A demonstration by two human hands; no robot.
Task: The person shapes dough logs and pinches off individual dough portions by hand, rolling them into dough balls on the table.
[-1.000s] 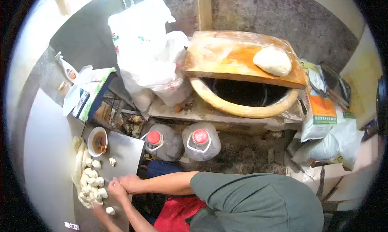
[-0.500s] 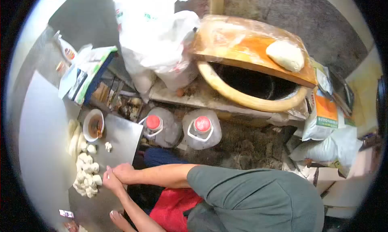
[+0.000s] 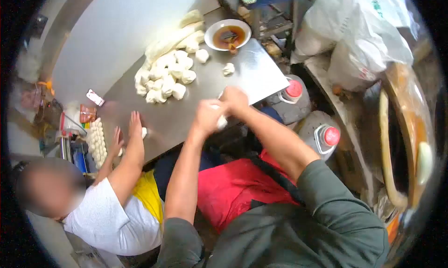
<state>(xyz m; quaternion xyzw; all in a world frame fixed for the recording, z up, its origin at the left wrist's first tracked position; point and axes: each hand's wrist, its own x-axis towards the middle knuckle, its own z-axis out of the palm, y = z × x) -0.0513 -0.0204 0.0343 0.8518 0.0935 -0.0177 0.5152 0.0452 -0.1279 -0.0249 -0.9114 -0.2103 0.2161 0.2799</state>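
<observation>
Above the near edge of the steel table (image 3: 196,111), both of my hands are closed close together. My left hand (image 3: 207,116) grips a lump of white dough (image 3: 221,123), part of which bulges out below the fingers. My right hand (image 3: 234,100) is pressed against the same dough, its fingertips partly hidden. Beyond them a pile of dough pieces (image 3: 163,76) lies beside thick dough strips (image 3: 172,39). One small dough piece (image 3: 228,69) sits apart, nearer my right hand. A white bowl (image 3: 210,39) of brown liquid stands at the table's far corner.
At left, a co-worker in a white shirt (image 3: 121,221) has both hands on the table by a small dough piece (image 3: 144,132) and rows of shaped dough (image 3: 96,142). Red-capped jugs (image 3: 293,90) stand right of the table, near white bags (image 3: 359,48) and a wooden-rimmed tub (image 3: 385,146).
The view has swung left, so the table sits more centrally and the co-worker's upper body shows. My hands remain together; dough now shows between and below them.
</observation>
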